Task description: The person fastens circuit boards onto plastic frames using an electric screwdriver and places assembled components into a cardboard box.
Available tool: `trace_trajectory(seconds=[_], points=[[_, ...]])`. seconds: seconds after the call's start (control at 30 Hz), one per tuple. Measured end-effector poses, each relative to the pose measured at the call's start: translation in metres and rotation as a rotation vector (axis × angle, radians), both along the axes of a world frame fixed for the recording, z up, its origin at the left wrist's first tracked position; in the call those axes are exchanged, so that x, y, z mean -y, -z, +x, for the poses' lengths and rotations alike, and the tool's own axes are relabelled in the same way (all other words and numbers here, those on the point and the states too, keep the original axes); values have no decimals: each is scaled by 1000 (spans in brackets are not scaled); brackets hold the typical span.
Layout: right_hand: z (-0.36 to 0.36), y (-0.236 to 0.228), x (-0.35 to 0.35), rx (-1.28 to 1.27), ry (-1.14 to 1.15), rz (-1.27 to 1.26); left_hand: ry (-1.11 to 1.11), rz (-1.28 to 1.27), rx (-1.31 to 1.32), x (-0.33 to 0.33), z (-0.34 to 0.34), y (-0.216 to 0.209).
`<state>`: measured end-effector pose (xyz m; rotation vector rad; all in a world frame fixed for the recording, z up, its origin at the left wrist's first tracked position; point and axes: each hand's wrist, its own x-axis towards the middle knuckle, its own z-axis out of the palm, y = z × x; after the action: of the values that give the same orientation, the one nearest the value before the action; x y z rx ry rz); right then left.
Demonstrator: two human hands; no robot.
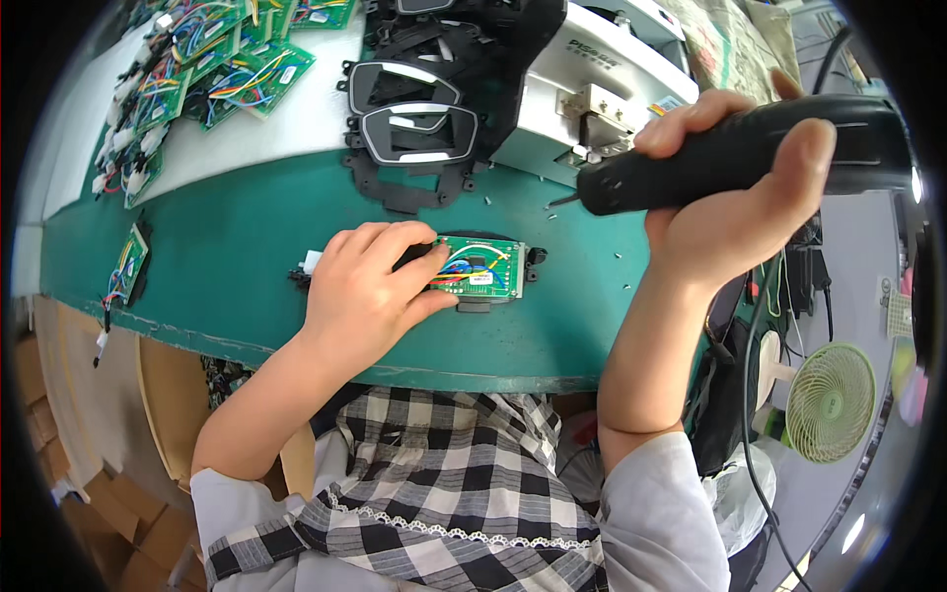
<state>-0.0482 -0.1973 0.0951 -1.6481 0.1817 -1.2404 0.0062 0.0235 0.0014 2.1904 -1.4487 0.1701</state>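
Note:
My left hand (370, 286) presses down on a green circuit board (488, 268) with coloured wires, which sits in a black plastic frame on the green table (247, 266). My right hand (735, 202) is raised above the table and grips a black electric screwdriver (710, 163). The screwdriver's bit points left toward a white machine (592, 74), well above and to the right of the board.
Black frames with glossy windows (419, 128) lie stacked behind the board. Several green wired boards (197, 69) are heaped on a white sheet at the back left, and one more (128, 264) lies at the left edge. A green fan (829, 400) stands at lower right. Small screws dot the table.

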Motion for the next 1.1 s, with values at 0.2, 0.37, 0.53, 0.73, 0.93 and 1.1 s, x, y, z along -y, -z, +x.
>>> trace_trajectory(seconds=[0.2, 0.37, 0.53, 0.73, 0.93, 1.1], points=[[17, 19, -55, -5, -224, 145, 19, -34, -4, 0, -1, 4], [23, 28, -68, 41, -383, 152, 21, -8, 10, -2, 0, 4], [36, 41, -72, 95, -396, 118, 29, -20, 20, -2, 0, 4], [37, 45, -68, 76, -456, 41, 11, -48, -84, 2, 0, 8], [27, 35, -50, 31, -317, -12, 61, -8, -8, 1, 2, 2], [7, -10, 26, 175, -18, -116, 51, 13, -90, 0, 2, -2]])
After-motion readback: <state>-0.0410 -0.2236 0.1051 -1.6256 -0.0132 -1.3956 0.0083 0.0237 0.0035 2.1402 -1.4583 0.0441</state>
